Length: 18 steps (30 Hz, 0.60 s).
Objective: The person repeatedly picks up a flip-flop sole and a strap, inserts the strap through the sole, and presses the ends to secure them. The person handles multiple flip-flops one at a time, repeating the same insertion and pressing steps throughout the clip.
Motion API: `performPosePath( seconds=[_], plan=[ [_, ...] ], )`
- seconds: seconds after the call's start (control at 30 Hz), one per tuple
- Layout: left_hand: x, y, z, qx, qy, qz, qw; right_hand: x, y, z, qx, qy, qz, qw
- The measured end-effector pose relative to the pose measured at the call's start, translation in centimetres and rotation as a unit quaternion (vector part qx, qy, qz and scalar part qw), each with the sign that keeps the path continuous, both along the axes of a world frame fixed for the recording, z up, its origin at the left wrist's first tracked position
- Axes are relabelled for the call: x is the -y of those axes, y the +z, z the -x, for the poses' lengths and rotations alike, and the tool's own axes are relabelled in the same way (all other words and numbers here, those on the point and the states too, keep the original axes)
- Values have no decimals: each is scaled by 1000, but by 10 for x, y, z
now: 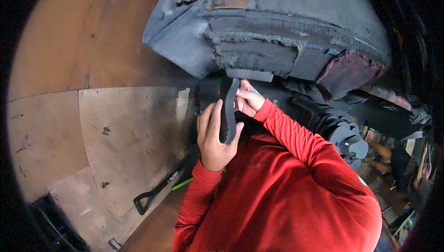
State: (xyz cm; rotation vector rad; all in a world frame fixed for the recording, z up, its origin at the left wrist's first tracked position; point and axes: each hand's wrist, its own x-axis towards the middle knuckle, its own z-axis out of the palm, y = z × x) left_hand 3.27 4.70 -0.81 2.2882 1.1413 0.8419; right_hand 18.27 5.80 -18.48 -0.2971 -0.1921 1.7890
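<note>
A dark grey, curved, sole-like piece point(230, 108) stands on edge between my two hands. My left hand point(216, 134) is closed around its near end, with the fingers on the left side and the thumb on the right. My right hand point(249, 99) pinches it near the far end; some of those fingers are hidden behind it. The far tip of the piece comes up to a light grey bar point(249, 74) under the padded front edge of a large grey hood point(296, 2). Whether the tip touches the bar, I cannot tell.
Frayed dark cloth pads point(256, 55) and a reddish one point(349, 74) line the hood's edge. To my right is a stack of grey pieces point(347, 141). A black handle point(147, 201) lies by the brown board point(129, 145). Another person's bare limbs point(379, 150) show at far right.
</note>
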Motion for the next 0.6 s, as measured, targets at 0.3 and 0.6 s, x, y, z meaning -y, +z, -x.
performPosePath(
  seconds=[0.3, 0.6],
  plan=[
    [-26, -40, -51, -53, 14, 166, 985, 37, -22, -25, -51, -10, 191, 980],
    [-12, -20, -48, 57, 43, 196, 978, 44, 20, -50, 39, -11, 228, 973]
  ],
)
